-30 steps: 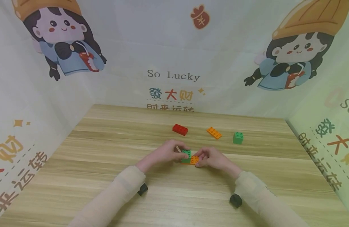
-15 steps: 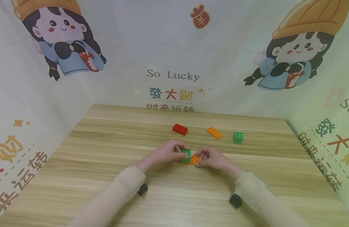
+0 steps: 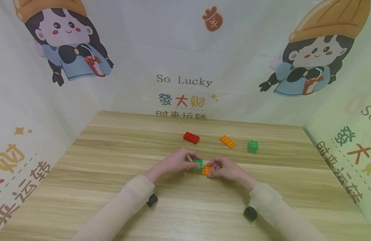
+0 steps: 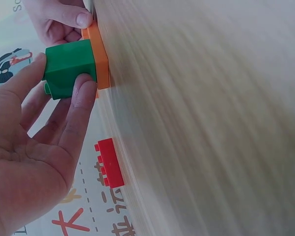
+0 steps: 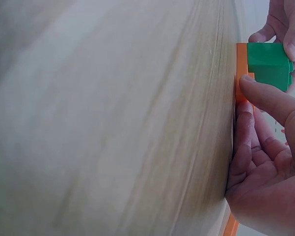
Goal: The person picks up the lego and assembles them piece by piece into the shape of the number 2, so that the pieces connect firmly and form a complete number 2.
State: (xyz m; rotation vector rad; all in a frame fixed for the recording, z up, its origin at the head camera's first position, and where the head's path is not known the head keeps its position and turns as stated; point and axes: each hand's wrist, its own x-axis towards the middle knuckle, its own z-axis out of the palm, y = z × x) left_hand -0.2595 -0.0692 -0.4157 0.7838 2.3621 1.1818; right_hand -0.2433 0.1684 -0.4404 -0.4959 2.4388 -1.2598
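In the head view, a green building brick (image 3: pixel 199 170) stands on the left part of an orange studded plate (image 3: pixel 207 170) on the table. My left hand (image 3: pixel 181 160) pinches the green brick (image 4: pixel 68 66) between thumb and fingers, as the left wrist view shows. At the plate's right end, my right hand (image 3: pixel 225 168) grips the orange plate (image 5: pixel 242 59), thumb on one edge and fingers on the other. The green brick sits flush against the plate's studded face. Part of the brick's far side is hidden behind my left fingers.
Behind the hands lie a red brick (image 3: pixel 191 138), a second orange plate (image 3: pixel 227 141) and another green brick (image 3: pixel 252 146), spaced apart. Dark objects (image 3: pixel 250 213) show beneath both sleeves. Printed cloth (image 3: pixel 185 50) walls in the back and sides of the wooden table (image 3: pixel 185 214).
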